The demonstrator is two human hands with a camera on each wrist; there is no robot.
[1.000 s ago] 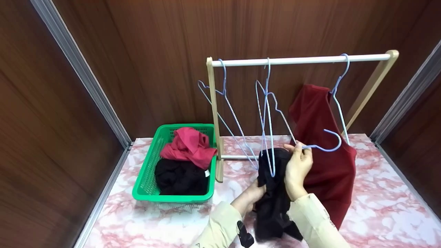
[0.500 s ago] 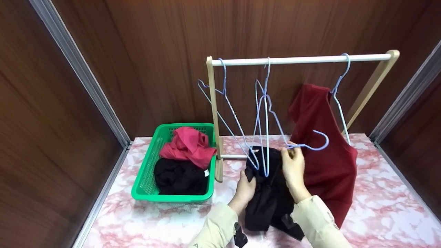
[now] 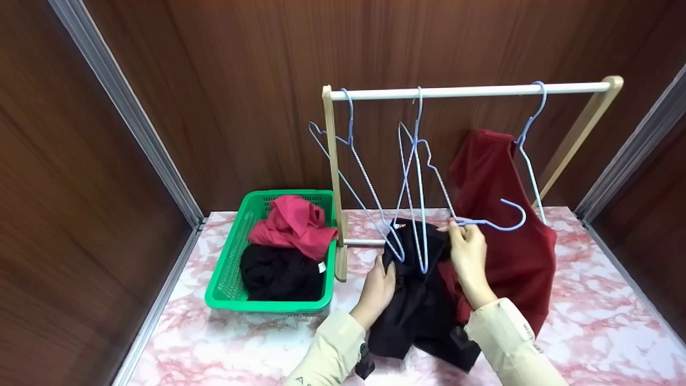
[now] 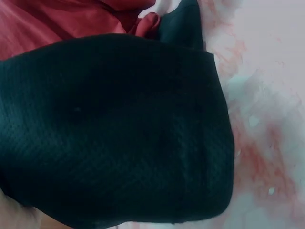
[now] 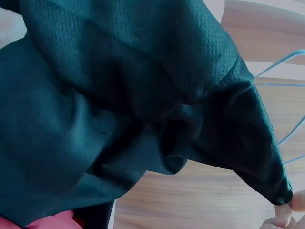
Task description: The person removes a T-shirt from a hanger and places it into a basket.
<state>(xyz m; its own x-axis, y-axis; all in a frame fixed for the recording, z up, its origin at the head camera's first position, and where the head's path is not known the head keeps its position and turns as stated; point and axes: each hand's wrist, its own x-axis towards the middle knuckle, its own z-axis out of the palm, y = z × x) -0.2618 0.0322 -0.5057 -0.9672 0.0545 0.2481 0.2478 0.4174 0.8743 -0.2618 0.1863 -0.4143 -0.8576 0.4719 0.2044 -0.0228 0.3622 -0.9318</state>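
Observation:
In the head view my left hand (image 3: 378, 284) grips the left side of a pair of black shorts (image 3: 418, 300), near a small pale tag at the top edge. My right hand (image 3: 469, 257) pinches the neck of a light blue wire hanger (image 3: 485, 221) whose hook points right. One end of this hanger stands up beside the rack's middle hanger; its long bar runs down to the shorts. Fingertips (image 5: 285, 212) in the right wrist view pinch a corner of the shorts (image 5: 157, 95). A wide leg of the shorts (image 4: 119, 133) fills most of the left wrist view.
A rack with a white rail (image 3: 471, 92) stands behind the hands. From it hang two bare hangers (image 3: 370, 187) and a dark red sleeveless top (image 3: 509, 257). Left is a green basket (image 3: 268, 305) with a pinkish-red garment (image 3: 295, 225) and a black one (image 3: 278, 273).
My left hand has moved left and slightly up, spreading the shorts wider. My right hand and the held hanger shifted left, then back right.

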